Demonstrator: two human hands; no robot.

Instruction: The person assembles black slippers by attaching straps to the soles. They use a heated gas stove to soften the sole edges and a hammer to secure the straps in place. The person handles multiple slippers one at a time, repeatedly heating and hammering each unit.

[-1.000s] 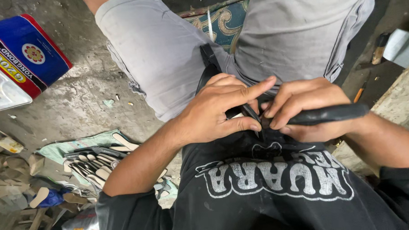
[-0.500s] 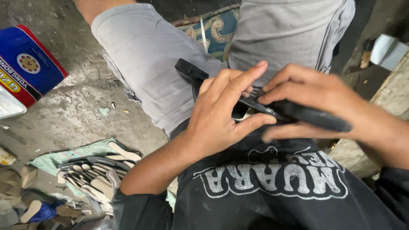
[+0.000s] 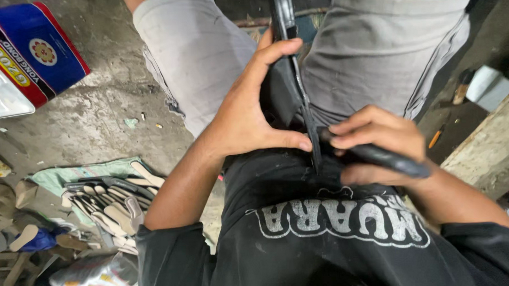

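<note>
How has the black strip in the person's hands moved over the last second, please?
Yes. The black strip has swung from lying low across the lap to pointing up between the grey shorts, held by the left hand.

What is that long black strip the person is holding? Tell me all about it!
The black strip is long, narrow and flat, looking like leather or rubber, with a paler edge. It runs from the top of the picture down across the lap, between the grey shorts' legs. The left hand grips its side with thumb and fingers. The right hand presses a dark-handled tool against its lower end.
</note>
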